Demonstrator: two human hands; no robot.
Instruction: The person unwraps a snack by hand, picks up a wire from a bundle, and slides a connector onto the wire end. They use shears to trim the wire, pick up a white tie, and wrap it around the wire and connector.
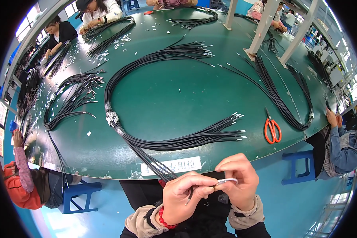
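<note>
Head view: I held the left hand (184, 196) closed around a single black wire (190, 193), just below the near edge of the green worktable (178, 91). I kept the right hand (238, 181) pinched on a small white sleeve (227, 181) at the wire's tip, fingertips of both hands touching. A looped black cable bundle (146, 144) lay on the table. Orange-handled scissors (272, 130) rested to the right.

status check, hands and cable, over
Left hand pinching thin black cable. Right hand gripping its small white end sleeve. Black cable bundle hangs off green table, nothing blocking.
</note>
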